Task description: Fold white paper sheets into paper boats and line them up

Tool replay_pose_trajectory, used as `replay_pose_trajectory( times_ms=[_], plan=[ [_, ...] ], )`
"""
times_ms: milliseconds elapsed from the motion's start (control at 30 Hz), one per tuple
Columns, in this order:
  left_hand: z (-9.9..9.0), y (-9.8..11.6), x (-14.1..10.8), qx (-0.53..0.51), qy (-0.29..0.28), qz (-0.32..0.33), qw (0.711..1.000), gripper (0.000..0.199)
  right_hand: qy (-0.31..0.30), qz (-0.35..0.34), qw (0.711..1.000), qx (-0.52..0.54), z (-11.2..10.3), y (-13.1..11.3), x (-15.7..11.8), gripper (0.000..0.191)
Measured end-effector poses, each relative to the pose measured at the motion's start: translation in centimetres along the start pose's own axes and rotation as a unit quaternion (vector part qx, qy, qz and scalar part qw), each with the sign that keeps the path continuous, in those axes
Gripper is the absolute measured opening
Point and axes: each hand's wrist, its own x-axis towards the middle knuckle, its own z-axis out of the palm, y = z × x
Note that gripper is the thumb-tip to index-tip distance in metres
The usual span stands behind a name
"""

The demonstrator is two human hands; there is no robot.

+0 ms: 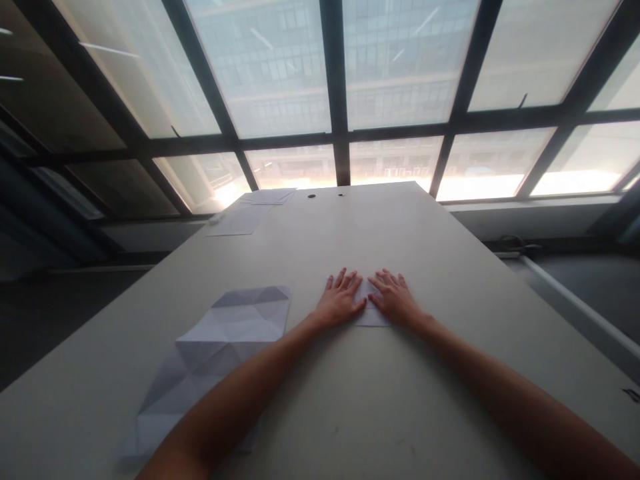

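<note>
Hands (341, 301), spread and gripping nothing, are resting on a small straight-edged white paper piece (373, 319), seemingly keeping it flat against the smooth off-white surface (345, 393).

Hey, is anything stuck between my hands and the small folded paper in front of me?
Nothing visible is. The left hand and right hand rest spread directly on the small paper. The large creased sheet lies off to the left, partly hidden by the left forearm.
</note>
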Motion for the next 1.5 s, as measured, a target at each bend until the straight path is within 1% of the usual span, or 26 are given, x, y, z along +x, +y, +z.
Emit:
replay_pose_trajectory(
  times_ms=[67,233,300,367,433,500,567,667,733,833,967,1067,1167,1233,1300,1367,1433,1500],
  plan=[
    [0.0,0.0,0.1,0.001,0.000,-0.002,1.000,0.064,0.000,0.044,0.999,-0.024,0.1,0.0,-0.1,0.052],
    [0.0,-0.1,0.1,0.003,-0.003,-0.011,1.000,0.065,0.032,0.140,0.988,-0.051,0.3,0.1,-0.3,0.051],
    [0.1,-0.1,0.1,0.003,-0.002,-0.012,1.000,0.065,0.035,0.156,0.986,-0.051,0.4,0.2,-0.3,0.050],
    [0.1,-0.1,0.1,0.002,-0.005,-0.012,1.000,0.065,0.037,0.158,0.985,-0.049,0.6,0.5,-0.3,0.048],
    [0.1,0.0,0.0,0.004,-0.010,-0.010,1.000,0.065,0.043,0.143,0.988,-0.044,0.6,0.6,-0.2,0.047],
    [-0.1,0.1,0.0,0.007,-0.016,-0.009,1.000,0.065,0.052,0.107,0.992,-0.034,0.5,0.7,-0.1,0.048],
    [-0.3,0.1,-0.1,0.006,-0.020,-0.001,1.000,0.064,0.049,0.045,0.998,-0.018,0.3,0.5,-0.1,0.047],
    [-0.7,0.1,-0.1,-0.011,-0.025,0.031,0.999,0.061,0.021,-0.059,0.998,0.019,0.0,0.1,-0.1,0.050],
    [-0.8,0.0,-0.2,-0.025,-0.025,0.051,0.998,0.057,0.004,-0.094,0.995,0.041,-0.1,-0.2,-0.2,0.052],
    [-0.7,-0.1,-0.1,-0.037,-0.017,0.056,0.998,0.054,-0.012,-0.096,0.993,0.063,0.0,-0.4,-0.2,0.054],
    [-0.4,-0.1,0.1,-0.046,0.018,0.043,0.998,0.048,-0.019,-0.072,0.995,0.073,0.3,-0.2,0.0,0.058],
    [-0.4,0.0,0.3,-0.050,0.053,0.049,0.996,0.043,-0.013,-0.059,0.996,0.071,0.4,-0.1,0.1,0.055],
    [-0.7,0.0,0.4,-0.046,0.082,0.056,0.994,0.036,-0.013,-0.067,0.996,0.059,0.3,0.0,0.3,0.049],
    [-0.8,-0.1,0.4,-0.029,0.098,0.033,0.994,0.031,-0.013,-0.070,0.996,0.046,0.2,0.2,0.3,0.046],
    [-0.7,-0.3,0.3,0.001,0.110,-0.018,0.994,0.031,-0.012,-0.067,0.997,0.033,0.0,0.5,0.4,0.045],
    [-0.2,-0.5,0.2,0.028,0.117,-0.085,0.989,0.038,-0.010,-0.060,0.998,0.024,-0.1,0.9,0.4,0.046],
    [0.3,-0.8,0.3,0.036,0.114,-0.144,0.982,0.049,-0.012,-0.057,0.998,0.020,-0.1,1.3,0.6,0.047],
    [0.8,-1.1,0.5,0.028,0.111,-0.168,0.979,0.055,-0.015,-0.062,0.998,0.023,-0.1,1.5,0.7,0.047]
  ],
)
